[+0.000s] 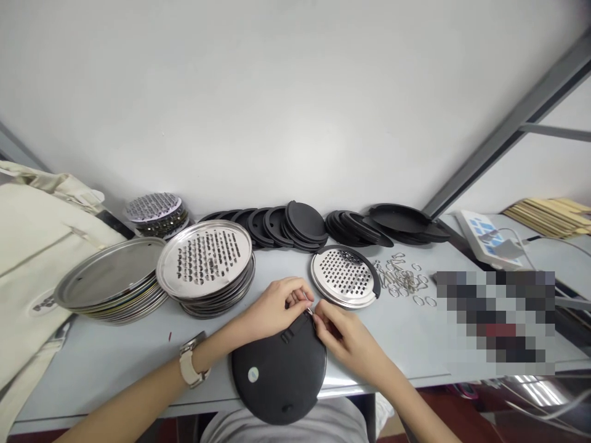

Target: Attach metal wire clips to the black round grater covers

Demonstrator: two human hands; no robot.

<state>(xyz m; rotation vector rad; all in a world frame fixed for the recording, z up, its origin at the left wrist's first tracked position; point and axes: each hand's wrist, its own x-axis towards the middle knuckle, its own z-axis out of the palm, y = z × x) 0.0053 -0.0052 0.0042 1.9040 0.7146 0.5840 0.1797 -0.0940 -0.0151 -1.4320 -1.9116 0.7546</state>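
In the head view, the black disc (279, 375) lies in front of you, just below your fingers. At its far edge, your left hand (285, 301) and right hand (344, 335) pinch a small metal piece (310, 311) between thumbs and fingers, its shape mostly hidden. Beyond the disc to its right, a round grater (344, 275) rests on the worktop (198, 351), near loose metal rings and clips (402, 280); stacked graters (205, 261) stand beyond its left side.
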